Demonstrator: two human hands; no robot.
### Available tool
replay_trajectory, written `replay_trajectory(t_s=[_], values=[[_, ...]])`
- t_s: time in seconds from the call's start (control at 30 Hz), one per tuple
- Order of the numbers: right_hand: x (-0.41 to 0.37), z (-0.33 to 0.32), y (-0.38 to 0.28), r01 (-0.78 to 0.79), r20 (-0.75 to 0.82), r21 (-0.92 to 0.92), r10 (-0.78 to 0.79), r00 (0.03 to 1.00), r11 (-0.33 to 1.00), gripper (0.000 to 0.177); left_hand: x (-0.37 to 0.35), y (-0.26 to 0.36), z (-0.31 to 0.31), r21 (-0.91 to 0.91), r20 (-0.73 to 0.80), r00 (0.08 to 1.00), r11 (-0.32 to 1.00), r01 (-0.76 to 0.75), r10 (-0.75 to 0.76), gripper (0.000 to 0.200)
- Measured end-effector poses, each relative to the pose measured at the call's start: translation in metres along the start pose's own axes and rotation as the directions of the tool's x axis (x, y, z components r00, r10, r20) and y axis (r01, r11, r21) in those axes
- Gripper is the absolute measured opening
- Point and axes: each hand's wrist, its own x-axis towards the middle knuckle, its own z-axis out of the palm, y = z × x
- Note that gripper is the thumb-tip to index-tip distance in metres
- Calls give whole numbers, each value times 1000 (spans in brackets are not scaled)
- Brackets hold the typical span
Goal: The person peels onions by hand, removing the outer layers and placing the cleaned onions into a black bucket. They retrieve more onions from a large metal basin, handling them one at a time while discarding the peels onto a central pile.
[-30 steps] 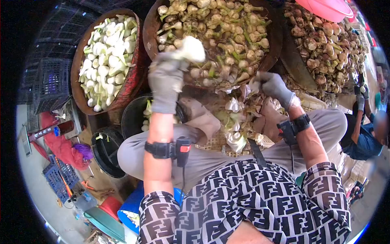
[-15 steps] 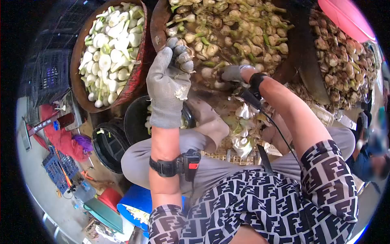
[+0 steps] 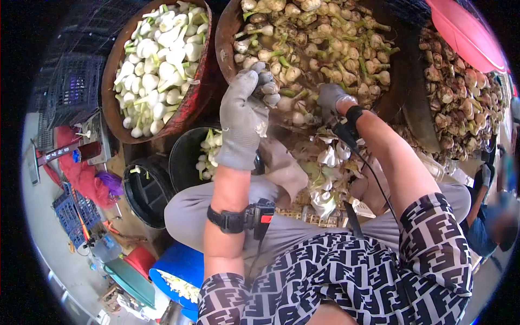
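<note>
My left hand, in a dirty grey glove, is raised at the near left rim of a rusty basin. Its fingers are curled closed toward the palm, and whatever they hold is hidden. Muddy water and many garlic bulbs with short green stems fill that basin. Low at its near side is my right hand, gloved as well, with bent fingers pointing down among bulbs and peelings. The fingertips look closed, but what lies in them cannot be made out. Loose wet bulbs lie between the two hands.
Clean white bulbs heap up in a red-rimmed basin at left. Below it stand a black bucket with some bulbs and another black tub. Unwashed garlic and a pink basin are at right. Peelings lie between my legs.
The view has shifted slightly, carrying the scene rightward. My right hand has turned from pointing left to fingers pointing downward. My left hand stays curled and sits a little lower.
</note>
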Motion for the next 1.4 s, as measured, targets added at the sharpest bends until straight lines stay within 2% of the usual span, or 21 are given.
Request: replay_trajectory(t_s=[0.03,0.13,0.17,0.23,0.27,0.3,0.37,0.43,0.53,0.57,0.63,0.83,0.93,1.03,1.07,1.17,1.27,1.3,1.33,1.37,1.4], values=[[-8,-11,-1,169,40,-212,-164,986,963,33,-2,-2,0,126,-22,1000,992,-6,9,26],[-25,-27,1,12,-73,-111,-20,997,994,26,0,-10,8,475,-50,997,880,-21,51,26],[-53,-47,-5,128,-93,-176,-146,985,976,23,3,-18,4,610,-5,1000,792,-14,22,44],[-88,-65,-8,120,-184,175,-87,979,977,23,3,-36,-3,895,287,950,319,-313,126,59],[-103,-70,-8,123,-217,346,-48,975,930,23,1,-45,-6,898,434,894,28,-439,110,66],[-116,-73,-7,129,-175,434,-58,983,892,25,-2,-52,-7,907,422,907,-14,-421,13,82],[-134,-65,-6,164,-170,817,-41,985,553,26,-2,-67,-16,921,390,920,1,-391,-46,83],[-163,-66,-21,180,-178,981,-36,983,66,27,-6,-72,-15,935,352,934,61,-349,-59,84],[-165,-42,-25,197,-197,980,49,979,5,25,-14,-76,-5,941,329,944,101,-323,-40,82],[-162,-34,-35,325,-328,945,116,938,44,22,-16,-78,-3,943,326,945,90,-322,-30,81],[-164,-28,-41,295,-290,956,179,940,-1,21,-20,-83,-1,946,320,947,65,-319,-8,78],[-182,-41,-43,242,-239,970,157,958,0,16,-26,-84,1,933,277,961,238,-270,5,68],[-181,-41,-42,292,-288,956,129,949,-10,14,-31,-73,13,867,174,974,492,-81,-145,63],[-177,-36,-32,242,-238,970,107,965,-34,14,-26,-71,-2,841,253,943,531,-103,-218,53],[-177,-36,-31,206,-202,978,101,974,-38,15,-24,-72,-3,768,212,952,640,-23,-220,50],[-174,-28,-38,208,-255,953,216,942,221,20,-26,-73,0,479,68,946,842,248,-318,57],[-172,-17,-34,354,-447,851,180,876,389,24,-28,-70,8,190,145,894,899,395,-424,57],[-175,-24,-38,497,-564,776,73,823,388,22,-26,-73,3,270,196,908,911,312,-369,57],[-183,-33,-40,373,-455,815,94,885,443,22,-24,-74,0,354,239,920,910,214,-309,57],[-184,-33,-44,406,-451,855,75,889,323,21,-28,-72,2,523,45,932,803,286,-361,51],[-186,-37,-52,384,-432,879,128,893,282,20,-1,-108,-30,647,247,968,752,-131,-45,44]])
